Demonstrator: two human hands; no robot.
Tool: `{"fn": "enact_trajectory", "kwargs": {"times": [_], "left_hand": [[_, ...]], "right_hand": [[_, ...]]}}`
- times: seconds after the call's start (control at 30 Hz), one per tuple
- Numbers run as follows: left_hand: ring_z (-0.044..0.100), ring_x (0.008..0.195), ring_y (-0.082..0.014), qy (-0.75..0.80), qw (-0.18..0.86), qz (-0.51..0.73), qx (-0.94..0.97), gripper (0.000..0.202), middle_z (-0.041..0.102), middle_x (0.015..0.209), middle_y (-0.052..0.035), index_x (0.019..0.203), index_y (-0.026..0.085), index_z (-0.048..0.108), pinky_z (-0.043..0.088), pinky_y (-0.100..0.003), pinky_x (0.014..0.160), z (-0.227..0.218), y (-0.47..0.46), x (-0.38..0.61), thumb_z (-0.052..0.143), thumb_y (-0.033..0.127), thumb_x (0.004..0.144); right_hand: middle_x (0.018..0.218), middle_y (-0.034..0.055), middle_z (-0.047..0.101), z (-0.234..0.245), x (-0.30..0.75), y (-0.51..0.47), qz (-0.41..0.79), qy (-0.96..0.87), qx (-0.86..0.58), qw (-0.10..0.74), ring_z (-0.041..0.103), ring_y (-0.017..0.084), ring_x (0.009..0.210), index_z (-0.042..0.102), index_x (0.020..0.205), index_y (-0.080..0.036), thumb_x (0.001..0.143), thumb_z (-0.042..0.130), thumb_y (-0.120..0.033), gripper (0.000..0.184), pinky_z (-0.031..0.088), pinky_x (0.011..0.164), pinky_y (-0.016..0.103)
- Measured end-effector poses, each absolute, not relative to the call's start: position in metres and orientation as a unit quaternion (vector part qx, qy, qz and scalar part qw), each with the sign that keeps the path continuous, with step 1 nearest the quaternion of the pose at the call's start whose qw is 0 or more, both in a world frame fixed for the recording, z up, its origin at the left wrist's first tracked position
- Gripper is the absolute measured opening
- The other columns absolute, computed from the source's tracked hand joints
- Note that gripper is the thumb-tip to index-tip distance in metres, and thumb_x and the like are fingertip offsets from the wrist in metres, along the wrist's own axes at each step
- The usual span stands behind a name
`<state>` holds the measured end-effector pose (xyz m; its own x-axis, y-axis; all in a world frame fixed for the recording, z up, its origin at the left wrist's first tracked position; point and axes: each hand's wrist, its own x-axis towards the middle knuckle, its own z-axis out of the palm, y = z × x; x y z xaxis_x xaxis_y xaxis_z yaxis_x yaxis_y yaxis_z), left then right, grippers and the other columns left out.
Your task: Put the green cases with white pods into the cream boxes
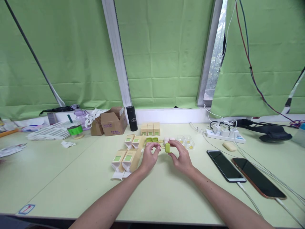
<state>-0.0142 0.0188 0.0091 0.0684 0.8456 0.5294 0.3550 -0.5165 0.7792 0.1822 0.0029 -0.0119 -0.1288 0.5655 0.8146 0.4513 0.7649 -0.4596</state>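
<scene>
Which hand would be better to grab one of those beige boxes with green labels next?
Probably the left hand. It's nearer the beige boxes, while the right hand is farther over and holds the little green thing. I can't tell whether the left one is pinching something too.

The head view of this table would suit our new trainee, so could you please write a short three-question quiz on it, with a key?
1. What colour is the small item held between the thumb and fingers of the right hand?
(A) black (B) pink (C) green

2. True or false: in the picture, the black cylinder stands to the right of the open cardboard box.

3. How many phones lie on the table?

Key: 1. C; 2. True; 3. Two.
</scene>
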Motion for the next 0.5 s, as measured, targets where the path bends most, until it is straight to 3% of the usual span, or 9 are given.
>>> {"fn": "enact_trajectory", "kwargs": {"times": [0.17,0.3,0.4,0.5], "left_hand": [[0.059,0.114,-0.0264,0.417,0.205,0.544,0.698,0.016,0.067,0.108,-0.0096,0.106,0.022,0.069,0.046,-0.045,0.103,0.011,0.015,-0.016,0.062,0.025,0.092],[0.047,0.131,-0.0289,0.388,0.188,0.525,0.734,0.032,0.060,0.126,-0.0115,0.121,0.024,0.064,0.042,-0.049,0.111,0.014,0.007,-0.015,0.064,0.020,0.089],[0.043,0.135,-0.0307,0.372,0.178,0.506,0.757,0.044,0.058,0.132,-0.0121,0.129,0.027,0.061,0.041,-0.051,0.113,0.016,0.002,-0.013,0.067,0.019,0.087],[0.043,0.134,-0.0319,0.365,0.164,0.494,0.772,0.047,0.060,0.132,-0.0111,0.131,0.028,0.060,0.039,-0.053,0.114,0.017,0.001,-0.012,0.070,0.019,0.086]], "right_hand": [[0.133,0.0127,0.062,-0.008,0.183,-0.001,0.025,-0.756,-0.345,0.556,0.061,0.031,0.126,0.053,0.141,-0.028,0.090,0.057,-0.010,0.054,0.057,0.102,0.052],[0.134,0.0138,0.058,-0.006,0.183,-0.003,0.011,-0.772,-0.340,0.537,0.060,0.031,0.128,0.047,0.150,-0.029,0.094,0.053,-0.010,0.060,0.058,0.103,0.052],[0.135,0.0143,0.060,-0.005,0.182,-0.003,-0.007,-0.784,-0.326,0.529,0.059,0.031,0.131,0.042,0.151,-0.029,0.095,0.052,-0.010,0.060,0.058,0.104,0.053],[0.132,0.0143,0.063,-0.004,0.182,-0.003,-0.024,-0.788,-0.310,0.531,0.060,0.031,0.130,0.047,0.142,-0.027,0.096,0.053,-0.011,0.048,0.058,0.103,0.053]]}}
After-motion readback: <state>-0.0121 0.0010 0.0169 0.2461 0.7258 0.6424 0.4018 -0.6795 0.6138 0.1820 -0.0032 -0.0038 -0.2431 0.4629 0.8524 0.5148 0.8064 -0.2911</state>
